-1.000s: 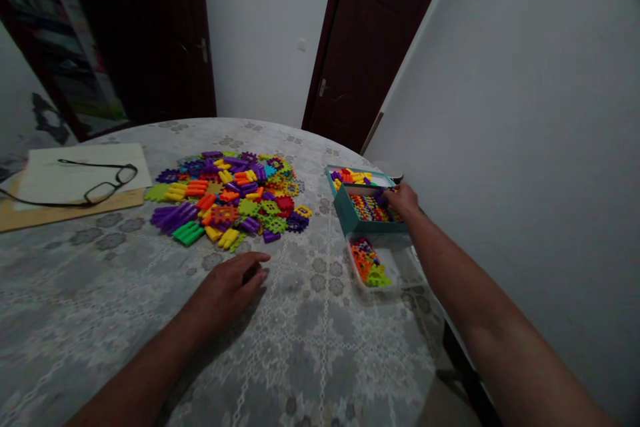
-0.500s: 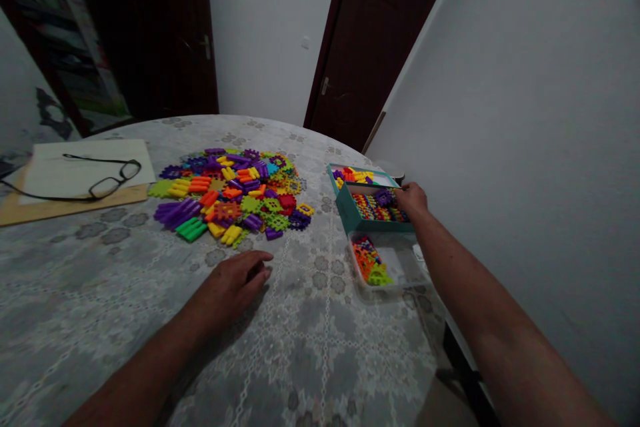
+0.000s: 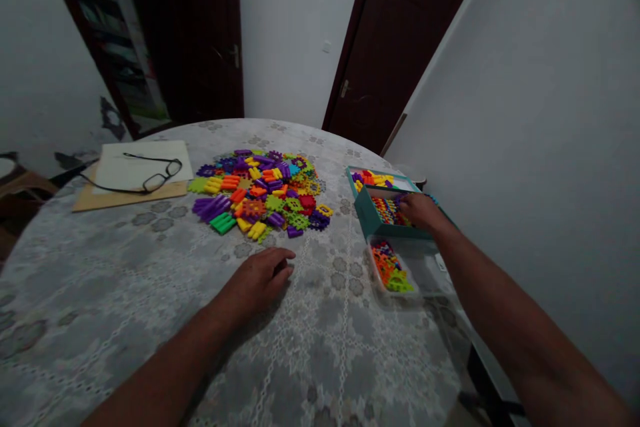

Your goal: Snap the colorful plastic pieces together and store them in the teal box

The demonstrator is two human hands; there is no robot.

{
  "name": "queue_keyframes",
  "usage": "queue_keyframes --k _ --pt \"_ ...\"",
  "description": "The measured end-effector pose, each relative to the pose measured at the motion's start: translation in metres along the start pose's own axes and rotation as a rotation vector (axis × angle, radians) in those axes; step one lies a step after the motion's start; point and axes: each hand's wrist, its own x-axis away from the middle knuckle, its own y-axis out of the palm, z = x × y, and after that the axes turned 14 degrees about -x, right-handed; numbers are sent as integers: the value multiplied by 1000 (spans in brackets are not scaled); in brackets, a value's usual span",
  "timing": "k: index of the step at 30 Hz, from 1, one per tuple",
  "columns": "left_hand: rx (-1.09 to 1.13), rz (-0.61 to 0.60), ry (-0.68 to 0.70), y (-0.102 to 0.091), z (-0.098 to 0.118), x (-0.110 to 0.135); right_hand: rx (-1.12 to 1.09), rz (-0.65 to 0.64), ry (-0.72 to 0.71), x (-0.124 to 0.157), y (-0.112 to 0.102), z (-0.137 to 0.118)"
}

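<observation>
My left hand (image 3: 265, 277) rests on the tablecloth, fingers loosely bent and thumb apart, with nothing in it. Just beyond it lies a heap of colourful plastic building pieces (image 3: 257, 203), some gear-shaped and some ribbed. My right hand (image 3: 421, 209) dips into a teal box (image 3: 367, 213) holding rows of multicoloured pieces (image 3: 384, 209). Its fingers are drawn together at a purple piece, and their tips are partly hidden, so what they grip cannot be made out. Nearer to me, a clear plastic tub (image 3: 400, 305) contains orange, green and purple pieces (image 3: 391, 268).
Behind the teal box is a shallow teal lid or tray (image 3: 353, 179) with red, yellow and purple pieces. Eyeglasses (image 3: 155, 181) lie on paper over a board (image 3: 130, 201) at the left. A white wall (image 3: 550, 147) runs close along the right side.
My right hand has moved from the back right edge of the teal box to over the pieces inside. The camera has turned slightly left. My left hand stays on the table.
</observation>
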Motion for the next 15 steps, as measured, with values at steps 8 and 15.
queue_keyframes --k 8,15 --pt "-93 235 31 6 -3 4 -359 -147 -470 8 44 -133" --pt "-357 654 -212 -5 -25 -1 -390 -179 -353 -67 106 -223"
